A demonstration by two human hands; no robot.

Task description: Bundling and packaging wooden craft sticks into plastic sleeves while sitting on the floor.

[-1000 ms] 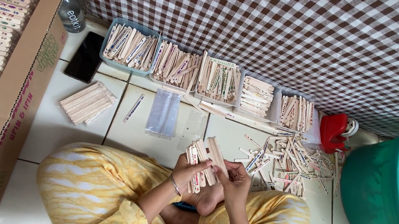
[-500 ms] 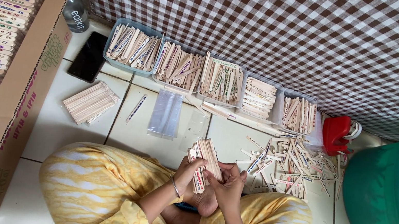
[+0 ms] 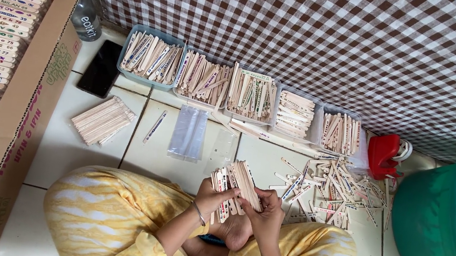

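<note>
Stick bundle (image 3: 234, 189) now lower, upright.

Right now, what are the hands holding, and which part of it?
Both hands, left hand and right hand, hold a bundle of flat wooden sticks by its lower ends.

Seated person in loose yellow patterned trousers (image 3: 109, 212) with pale white blotches, fabric soft and creased. Sleeves of the same yellow cloth (image 3: 148, 253) cover the upper arms. Thin metal bangle (image 3: 199, 213) on left wrist. Forearms, hands and feet bare.
</note>
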